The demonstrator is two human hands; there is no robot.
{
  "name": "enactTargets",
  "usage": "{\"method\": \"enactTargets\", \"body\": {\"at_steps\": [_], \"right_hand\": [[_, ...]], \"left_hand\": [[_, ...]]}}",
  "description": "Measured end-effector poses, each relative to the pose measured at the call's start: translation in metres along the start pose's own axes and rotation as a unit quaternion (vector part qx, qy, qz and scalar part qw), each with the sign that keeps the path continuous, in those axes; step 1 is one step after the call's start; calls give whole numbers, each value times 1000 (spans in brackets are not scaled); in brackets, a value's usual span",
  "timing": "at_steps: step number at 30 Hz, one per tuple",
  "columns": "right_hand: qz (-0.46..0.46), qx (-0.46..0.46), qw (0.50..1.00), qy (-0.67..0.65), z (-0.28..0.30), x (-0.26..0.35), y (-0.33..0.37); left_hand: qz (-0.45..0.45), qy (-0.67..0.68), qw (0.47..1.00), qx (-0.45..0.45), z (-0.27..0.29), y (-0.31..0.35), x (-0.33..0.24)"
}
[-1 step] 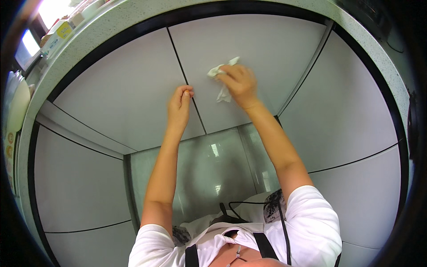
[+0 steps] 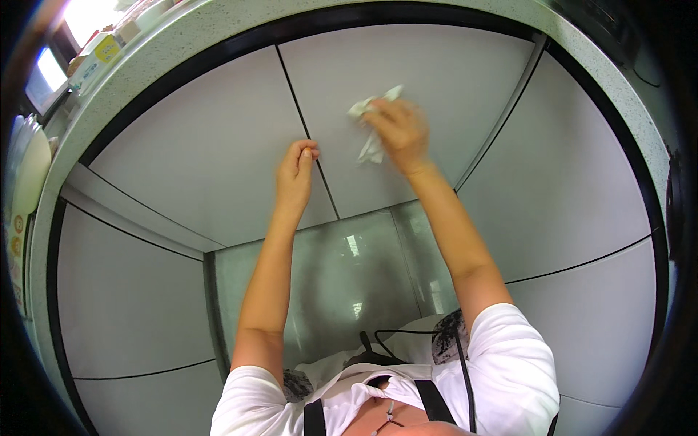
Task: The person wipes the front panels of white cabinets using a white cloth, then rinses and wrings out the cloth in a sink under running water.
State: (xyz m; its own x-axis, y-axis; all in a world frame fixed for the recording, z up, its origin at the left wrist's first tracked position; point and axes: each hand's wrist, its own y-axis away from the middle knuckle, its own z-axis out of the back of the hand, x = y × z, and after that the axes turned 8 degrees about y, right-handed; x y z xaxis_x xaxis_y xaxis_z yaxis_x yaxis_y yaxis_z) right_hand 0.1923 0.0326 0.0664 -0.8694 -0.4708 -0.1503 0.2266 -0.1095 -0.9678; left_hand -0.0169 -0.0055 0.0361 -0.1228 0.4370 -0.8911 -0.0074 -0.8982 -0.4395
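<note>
Head view — right hand point(image 2: 402, 134) around white wipe point(image 2: 371, 148) — left hand point(image 2: 297, 168) fist-like.

The right hand point(image 2: 402, 136) had free room toward two o'clock along the cabinet door point(image 2: 465, 83); near nine, the left hand point(image 2: 298, 161) obstructed.

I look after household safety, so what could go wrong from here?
The crumpled white wipe hangs partly loose below the bare right hand, so it might slip or tear. The bare left hand is curled at the straight black gap between smooth pale-grey panels; if one shifted, it might be pinched. The thin black cable loops before the body and could snag.
</note>
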Motion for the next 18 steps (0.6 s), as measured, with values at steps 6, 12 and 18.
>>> {"method": "enactTargets", "body": {"at_steps": [6,12,18], "right_hand": [[-137,-159,975,69,9,-52,-65],[30,-125,991,37,-14,2,-97],[84,-53,995,10,-29,53,-83]], "left_hand": [[18,21,1000,8,-3,-2,-7],[17,31,999,-8,-1,2,-2],[-12,42,999,-6,-3,-2,11]]}}
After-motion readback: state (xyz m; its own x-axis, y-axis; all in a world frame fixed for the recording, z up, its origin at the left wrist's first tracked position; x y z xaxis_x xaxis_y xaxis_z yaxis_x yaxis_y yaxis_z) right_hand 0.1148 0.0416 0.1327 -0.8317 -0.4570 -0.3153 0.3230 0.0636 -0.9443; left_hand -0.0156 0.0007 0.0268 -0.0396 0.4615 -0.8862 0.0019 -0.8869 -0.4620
